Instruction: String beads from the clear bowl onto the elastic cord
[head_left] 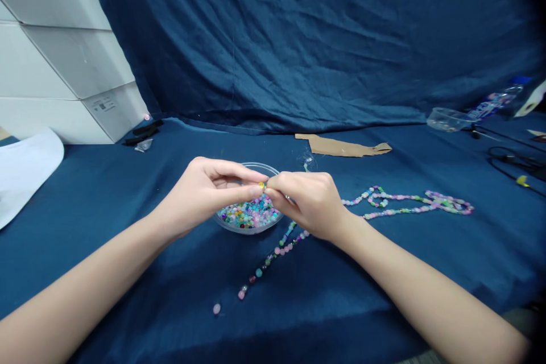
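Bead bowl (249, 231) as reference. Left hand (213, 185) over its left part, yellow bead (261, 185) pinched between thumb and forefinger, above the bowl's contents. Right hand (309, 202) at the bowl's right rim, fingertips meeting the bead; can't tell if they grip bead or thread, contact is covered by fingers. Hands also block much of the bowl's rear and right rim. Bead string (386, 212) lies right of and in front of bowl, middle stretch hidden under right hand. Loose pink bead (216, 309) in front-left of bowl. Far right of bowl: bottle (495, 103), blurred, label unreadable.
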Tool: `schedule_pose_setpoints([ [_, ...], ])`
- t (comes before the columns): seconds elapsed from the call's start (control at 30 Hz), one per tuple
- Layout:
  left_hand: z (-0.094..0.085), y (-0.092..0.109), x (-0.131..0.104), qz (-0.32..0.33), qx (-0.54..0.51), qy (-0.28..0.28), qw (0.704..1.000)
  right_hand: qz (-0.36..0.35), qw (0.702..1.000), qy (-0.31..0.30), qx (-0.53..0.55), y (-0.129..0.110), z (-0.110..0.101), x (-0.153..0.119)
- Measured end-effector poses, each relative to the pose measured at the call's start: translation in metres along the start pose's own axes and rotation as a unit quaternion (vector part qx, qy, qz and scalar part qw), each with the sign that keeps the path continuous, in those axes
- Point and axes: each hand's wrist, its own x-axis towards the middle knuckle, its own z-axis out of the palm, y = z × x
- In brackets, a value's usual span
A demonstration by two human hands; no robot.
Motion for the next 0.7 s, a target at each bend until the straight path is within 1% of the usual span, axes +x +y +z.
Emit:
schedule_pose_setpoints([
  [0.1,0.000,-0.001,0.001,0.011,-0.010,0.008,1.000,0.051,0.993,-0.031,0.097,0.000,-0.002,-0.001],
  [0.23,0.004,0.008,0.002,0.052,0.009,0.007,0.999,0.096,0.967,-0.070,0.227,0.003,-0.003,-0.003],
  [0.3,0.008,0.015,0.001,0.090,0.037,0.026,0.995,0.092,0.955,-0.060,0.275,0.005,-0.003,-0.003],
  [0.4,0.013,0.027,0.001,0.160,0.095,0.062,0.981,0.080,0.950,-0.016,0.301,0.004,-0.005,-0.003],
  [0.47,0.013,0.031,0.004,0.179,0.134,0.060,0.973,0.101,0.949,0.018,0.298,0.003,-0.006,-0.002],
  [0.5,0.010,0.031,0.008,0.175,0.162,0.042,0.970,0.124,0.945,0.039,0.300,0.003,-0.007,0.000],
  [0.53,0.007,0.031,0.012,0.167,0.200,0.012,0.965,0.152,0.937,0.067,0.307,0.003,-0.007,0.001],
  [0.57,0.002,0.029,0.018,0.153,0.255,-0.033,0.954,0.181,0.924,0.097,0.322,0.004,-0.007,0.002],
  [0.6,-0.003,0.026,0.023,0.139,0.330,-0.082,0.930,0.210,0.907,0.126,0.344,0.006,-0.007,0.004],
  [0.63,-0.007,0.023,0.028,0.129,0.409,-0.131,0.894,0.236,0.885,0.150,0.372,0.007,-0.007,0.005],
  [0.67,-0.011,0.020,0.032,0.118,0.467,-0.169,0.860,0.259,0.863,0.168,0.399,0.010,-0.007,0.007],
  [0.7,-0.013,0.016,0.034,0.103,0.505,-0.187,0.836,0.278,0.844,0.181,0.422,0.012,-0.007,0.008],
])
